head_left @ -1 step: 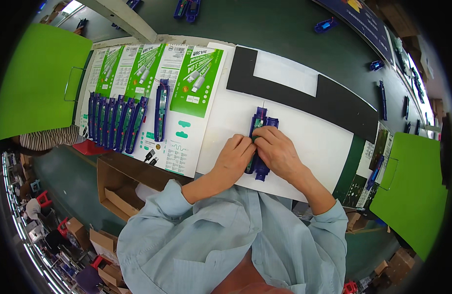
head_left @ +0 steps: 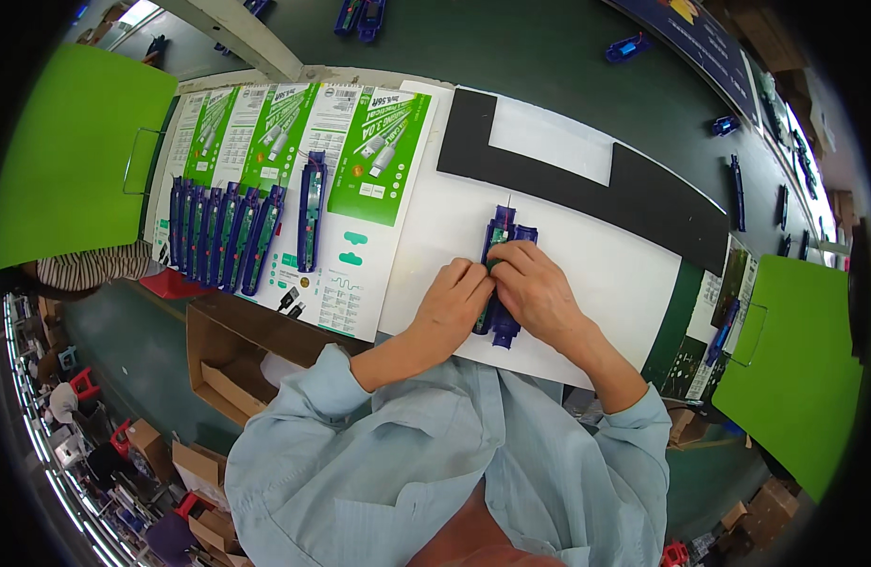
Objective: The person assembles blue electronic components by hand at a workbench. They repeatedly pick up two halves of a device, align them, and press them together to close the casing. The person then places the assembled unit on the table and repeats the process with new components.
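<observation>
On the white sheet before me lies a long blue plastic housing (head_left: 499, 229) with a green circuit board inside and a thin wire sticking out of its far end. A second blue shell piece (head_left: 503, 333) lies along its right side. My left hand (head_left: 450, 307) is closed at the housing's left edge, thumb and fingers pinched together. From the right, my right hand (head_left: 539, 295) bends over the middle, its fingertips closed on the housing close to the left ones. Whatever small part may be between the fingertips is hidden.
Left, a row of several blue housings with boards (head_left: 213, 236) and one apart (head_left: 311, 213) lie on printed green-and-white card (head_left: 384, 142). A black strip (head_left: 568, 180) crosses the sheet's far side. Green panels (head_left: 76, 151) flank both sides. More housings (head_left: 627, 47) lie on the dark green surface beyond.
</observation>
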Demonstrator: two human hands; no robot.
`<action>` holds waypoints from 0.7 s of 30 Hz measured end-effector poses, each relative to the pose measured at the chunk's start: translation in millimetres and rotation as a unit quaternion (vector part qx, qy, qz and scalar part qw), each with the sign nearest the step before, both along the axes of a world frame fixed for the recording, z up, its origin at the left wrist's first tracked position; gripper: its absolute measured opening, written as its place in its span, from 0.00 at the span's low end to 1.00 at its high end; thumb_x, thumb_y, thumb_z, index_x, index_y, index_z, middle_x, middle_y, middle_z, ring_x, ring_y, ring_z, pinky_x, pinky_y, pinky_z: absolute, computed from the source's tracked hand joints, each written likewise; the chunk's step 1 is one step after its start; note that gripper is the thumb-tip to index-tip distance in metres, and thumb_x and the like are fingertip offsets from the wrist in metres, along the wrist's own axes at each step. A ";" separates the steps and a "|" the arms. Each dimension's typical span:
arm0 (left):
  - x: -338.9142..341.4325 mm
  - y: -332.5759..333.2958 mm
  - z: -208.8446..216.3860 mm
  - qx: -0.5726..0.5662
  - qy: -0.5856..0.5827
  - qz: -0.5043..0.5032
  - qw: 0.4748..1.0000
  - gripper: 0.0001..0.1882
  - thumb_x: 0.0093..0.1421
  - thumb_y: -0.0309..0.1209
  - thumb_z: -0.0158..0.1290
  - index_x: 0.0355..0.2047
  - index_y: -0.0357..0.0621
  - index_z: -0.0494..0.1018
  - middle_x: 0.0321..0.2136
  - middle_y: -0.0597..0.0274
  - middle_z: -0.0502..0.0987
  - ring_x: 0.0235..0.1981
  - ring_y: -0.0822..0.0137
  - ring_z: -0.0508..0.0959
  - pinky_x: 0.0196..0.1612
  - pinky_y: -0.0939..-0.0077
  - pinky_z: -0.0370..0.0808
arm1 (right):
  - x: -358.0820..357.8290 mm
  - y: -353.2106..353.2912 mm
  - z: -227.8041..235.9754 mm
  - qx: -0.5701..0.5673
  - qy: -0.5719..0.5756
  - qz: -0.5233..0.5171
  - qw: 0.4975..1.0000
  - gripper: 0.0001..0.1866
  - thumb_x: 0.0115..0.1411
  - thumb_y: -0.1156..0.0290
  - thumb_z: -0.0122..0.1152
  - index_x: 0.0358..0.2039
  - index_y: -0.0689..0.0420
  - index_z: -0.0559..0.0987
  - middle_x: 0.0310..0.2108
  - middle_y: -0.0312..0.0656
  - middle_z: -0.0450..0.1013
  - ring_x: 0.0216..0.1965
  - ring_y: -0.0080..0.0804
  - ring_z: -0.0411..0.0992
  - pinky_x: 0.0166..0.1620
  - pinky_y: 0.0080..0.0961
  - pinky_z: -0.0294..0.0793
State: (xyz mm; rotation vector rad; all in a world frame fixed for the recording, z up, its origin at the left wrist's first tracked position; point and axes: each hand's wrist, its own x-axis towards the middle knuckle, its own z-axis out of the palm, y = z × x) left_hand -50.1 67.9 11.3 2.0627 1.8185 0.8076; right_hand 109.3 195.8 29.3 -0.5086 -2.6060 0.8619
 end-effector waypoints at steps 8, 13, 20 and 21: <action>6.2 -37.4 3.4 0.053 -0.097 0.002 0.994 0.20 0.57 0.28 0.69 0.49 0.36 0.80 0.49 0.54 0.79 0.50 0.52 0.79 0.54 0.57 0.77 | -0.2 9.0 11.0 -0.139 -0.042 -0.003 0.989 0.03 0.57 0.78 0.69 0.30 0.60 0.81 0.53 0.44 0.73 0.53 0.45 0.73 0.56 0.39 0.75; 7.8 -48.1 -6.1 0.029 -0.057 -0.017 0.998 0.23 0.56 0.32 0.70 0.51 0.38 0.81 0.51 0.56 0.80 0.54 0.53 0.79 0.58 0.56 0.77 | -3.0 10.5 13.5 -0.150 -0.069 0.008 0.986 0.04 0.58 0.78 0.70 0.31 0.61 0.81 0.52 0.44 0.72 0.53 0.45 0.71 0.59 0.39 0.73; 5.9 -48.4 -7.9 0.040 -0.032 -0.026 0.998 0.21 0.56 0.32 0.69 0.50 0.39 0.82 0.52 0.58 0.80 0.56 0.54 0.79 0.60 0.56 0.76 | -5.7 11.8 12.2 -0.153 -0.082 0.001 0.985 0.04 0.58 0.78 0.70 0.31 0.61 0.82 0.50 0.44 0.71 0.52 0.44 0.71 0.58 0.38 0.72; 5.8 -48.6 -8.4 0.039 -0.032 -0.026 0.998 0.21 0.57 0.32 0.69 0.50 0.39 0.82 0.52 0.58 0.80 0.56 0.54 0.79 0.60 0.56 0.76 | -5.6 11.1 10.3 -0.147 -0.080 0.001 0.986 0.04 0.58 0.78 0.70 0.31 0.61 0.82 0.49 0.44 0.71 0.51 0.44 0.71 0.57 0.38 0.72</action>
